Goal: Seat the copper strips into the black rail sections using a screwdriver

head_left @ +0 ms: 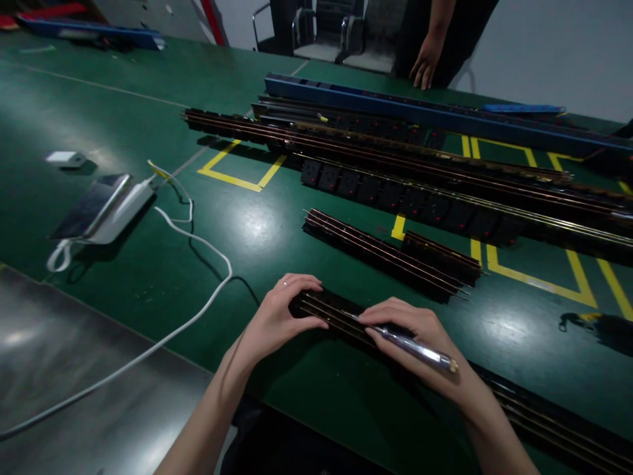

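My left hand (284, 310) grips the near-left end of a long black strip (331, 318), with the thumb on its near side and fingers on its far side. Thin brass-coloured rails run along this strip, which lies slantwise on the table and passes under my right forearm. A shiny silver pen-shaped tool (418, 348) is pinched in my right hand (410, 323); its tip points at the rails and its gold-coloured butt end faces right. Whether the tip touches the rails I cannot tell. Beyond my hands lies a short black strip (380, 254) with copper-coloured rails, beside a shorter piece (442, 256).
Long socket strips (368, 188) and a blue housing (395, 102) lie across the green table (217, 218). At left are a phone (91, 206), a white power bank (123, 211), a white cable (198, 310) and a white adapter (66, 159). Another person's hand (428, 59) rests at the far edge.
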### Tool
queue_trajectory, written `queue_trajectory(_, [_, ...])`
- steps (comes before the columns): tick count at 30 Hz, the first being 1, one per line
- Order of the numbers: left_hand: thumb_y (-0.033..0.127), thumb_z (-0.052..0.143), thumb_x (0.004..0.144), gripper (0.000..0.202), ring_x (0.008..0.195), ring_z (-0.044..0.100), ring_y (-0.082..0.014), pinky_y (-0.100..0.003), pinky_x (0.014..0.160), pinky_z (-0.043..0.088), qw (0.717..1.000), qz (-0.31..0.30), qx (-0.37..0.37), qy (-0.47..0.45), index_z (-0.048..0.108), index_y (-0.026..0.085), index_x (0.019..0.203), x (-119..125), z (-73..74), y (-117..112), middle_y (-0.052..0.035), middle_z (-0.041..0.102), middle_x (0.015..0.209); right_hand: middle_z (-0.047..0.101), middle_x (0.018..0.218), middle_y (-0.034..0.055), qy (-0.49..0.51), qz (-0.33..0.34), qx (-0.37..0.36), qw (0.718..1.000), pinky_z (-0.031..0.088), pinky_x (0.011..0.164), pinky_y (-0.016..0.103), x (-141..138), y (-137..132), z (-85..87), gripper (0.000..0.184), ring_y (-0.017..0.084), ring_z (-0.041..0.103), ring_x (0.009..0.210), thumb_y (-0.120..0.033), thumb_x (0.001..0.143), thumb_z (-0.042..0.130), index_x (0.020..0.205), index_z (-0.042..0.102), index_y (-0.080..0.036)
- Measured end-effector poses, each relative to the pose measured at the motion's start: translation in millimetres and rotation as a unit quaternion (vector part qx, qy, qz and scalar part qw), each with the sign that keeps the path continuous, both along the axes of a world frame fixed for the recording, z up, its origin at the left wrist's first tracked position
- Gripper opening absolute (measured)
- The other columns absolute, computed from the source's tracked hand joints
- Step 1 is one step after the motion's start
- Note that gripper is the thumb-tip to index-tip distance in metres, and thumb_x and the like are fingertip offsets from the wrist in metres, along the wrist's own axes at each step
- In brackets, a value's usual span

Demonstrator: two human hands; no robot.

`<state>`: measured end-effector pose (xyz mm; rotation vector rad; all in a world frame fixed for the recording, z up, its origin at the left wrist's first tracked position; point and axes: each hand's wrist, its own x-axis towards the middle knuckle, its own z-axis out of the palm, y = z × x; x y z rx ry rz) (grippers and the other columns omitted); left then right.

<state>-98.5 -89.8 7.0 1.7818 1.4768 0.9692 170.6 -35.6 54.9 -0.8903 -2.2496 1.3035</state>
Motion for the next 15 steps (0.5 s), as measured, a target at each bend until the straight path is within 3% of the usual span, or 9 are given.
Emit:
queue_trajectory(6, [0.044, 0.079, 0.076, 0.052, 0.12, 0.056, -0.0222, -0.044, 0.106, 0.046, 1.0, 0.005, -0.003, 0.029, 0.059, 0.024, 0.12, 1.1, 2.7, -1.0, -0.008, 0.061, 0.126, 0.069, 0.109, 0.005, 0.008, 0.012, 0.01, 1.0, 0.055, 0.089, 0.027, 28.4, -4.3, -3.9, 0.023, 0.013, 0.065, 0.102, -0.027, 0.091, 0.064, 0.113, 0.07, -0.024])
queue_trajectory(11, [0.055, 0.079, 0.07, 0.098, 0.138, 0.039, -0.0303, -0.051, 0.115, 0.035, 0.979, 0.031, 0.054, 0.195, 0.03, 0.025, 0.15, 22.0, 6.6, -12.5, -0.0125, 0.043, 0.149, 0.067, 0.109, 0.0041, 0.031, 0.008, 0.035, 0.999, 0.053, 0.088, 0.026, 33.1, -8.3, -12.5, 0.023, 0.012, 0.064, 0.102, -0.029, 0.09, 0.066, 0.111, 0.069, -0.023])
queue_trajectory(15, [0.052, 0.076, 0.076, 0.081, 0.14, 0.035, -0.0336, -0.055, 0.117, 0.022, 0.939, 0.06, 0.116, 0.319, 0.041, 0.029, 0.145, 49.0, 16.3, -20.4, -0.0084, 0.047, 0.148, 0.066, 0.107, 0.0034, 0.03, -0.008, 0.028, 0.999, 0.051, 0.087, 0.023, 47.7, -10.8, -13.6, 0.015, 0.01, 0.064, 0.098, -0.028, 0.091, 0.064, 0.104, 0.068, -0.021])
